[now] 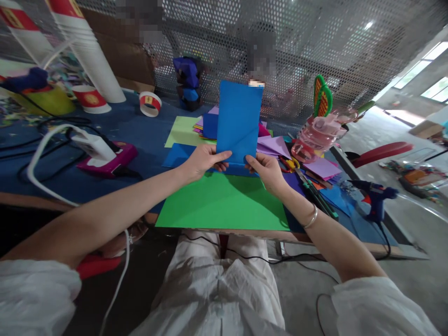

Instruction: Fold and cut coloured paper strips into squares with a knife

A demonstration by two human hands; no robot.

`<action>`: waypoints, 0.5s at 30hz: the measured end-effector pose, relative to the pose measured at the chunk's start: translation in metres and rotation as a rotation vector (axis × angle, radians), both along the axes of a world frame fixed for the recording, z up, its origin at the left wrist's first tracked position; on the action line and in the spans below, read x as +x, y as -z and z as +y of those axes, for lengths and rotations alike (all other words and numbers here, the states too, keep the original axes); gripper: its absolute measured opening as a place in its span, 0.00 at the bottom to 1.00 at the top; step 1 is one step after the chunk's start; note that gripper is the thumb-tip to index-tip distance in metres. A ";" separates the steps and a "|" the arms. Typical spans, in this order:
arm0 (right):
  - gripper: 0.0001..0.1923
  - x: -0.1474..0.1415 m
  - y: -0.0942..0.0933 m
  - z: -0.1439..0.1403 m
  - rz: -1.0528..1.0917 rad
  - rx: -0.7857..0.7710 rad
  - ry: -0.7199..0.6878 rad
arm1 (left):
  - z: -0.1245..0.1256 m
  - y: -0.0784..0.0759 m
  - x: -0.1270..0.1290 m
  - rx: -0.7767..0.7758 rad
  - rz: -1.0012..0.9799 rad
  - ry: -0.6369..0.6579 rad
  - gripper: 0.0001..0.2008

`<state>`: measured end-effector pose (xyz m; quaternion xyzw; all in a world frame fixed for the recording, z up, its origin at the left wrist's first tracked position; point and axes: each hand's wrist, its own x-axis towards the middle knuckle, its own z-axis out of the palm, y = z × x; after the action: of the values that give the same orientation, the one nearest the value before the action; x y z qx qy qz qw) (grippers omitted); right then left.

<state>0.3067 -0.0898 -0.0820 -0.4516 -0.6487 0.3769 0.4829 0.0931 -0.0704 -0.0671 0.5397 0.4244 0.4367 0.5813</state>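
Note:
A folded blue paper sheet (238,120) stands upright above the table, with a diagonal crease near its bottom. My left hand (203,161) pinches its lower left corner, thumb on the front. My right hand (266,170) grips its lower right edge; a bangle is on that wrist. Below both hands a large green sheet (224,203) lies flat at the table's front edge.
Loose coloured papers (271,147) lie behind and to the right. A blue glue gun (376,198) rests at the right, scissors (290,164) near my right hand, a pink-and-white device (105,156) with cables at the left, paper cups (91,99) at the back left. A perforated screen stands behind.

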 end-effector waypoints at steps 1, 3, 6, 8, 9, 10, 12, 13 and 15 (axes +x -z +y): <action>0.25 0.000 0.000 0.000 0.000 -0.002 0.001 | 0.000 0.000 0.000 -0.005 0.000 0.005 0.21; 0.25 0.001 -0.001 0.001 -0.001 -0.002 0.002 | -0.001 -0.001 0.000 -0.025 -0.004 0.023 0.22; 0.26 0.003 -0.002 0.001 -0.004 0.002 0.002 | -0.002 -0.004 0.001 -0.072 -0.009 0.066 0.24; 0.25 0.004 -0.003 0.001 -0.007 0.006 0.001 | -0.001 -0.006 0.001 -0.106 -0.007 0.090 0.28; 0.25 0.004 -0.003 0.001 -0.009 0.008 0.000 | -0.001 -0.006 0.001 -0.120 -0.005 0.098 0.30; 0.25 0.005 -0.003 0.001 -0.011 0.010 -0.002 | -0.001 -0.007 0.001 -0.131 -0.001 0.104 0.32; 0.25 0.005 -0.003 0.000 -0.016 0.012 -0.006 | 0.000 -0.006 0.001 -0.142 0.009 0.114 0.33; 0.25 0.005 -0.003 0.000 -0.019 0.012 -0.009 | 0.000 -0.005 0.000 -0.141 0.014 0.117 0.32; 0.25 0.004 -0.002 0.000 -0.025 0.009 -0.011 | 0.000 -0.003 0.000 -0.129 0.023 0.120 0.28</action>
<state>0.3109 -0.0896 -0.0796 -0.4504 -0.6591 0.3709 0.4745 0.0931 -0.0705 -0.0638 0.5306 0.4251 0.3669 0.6349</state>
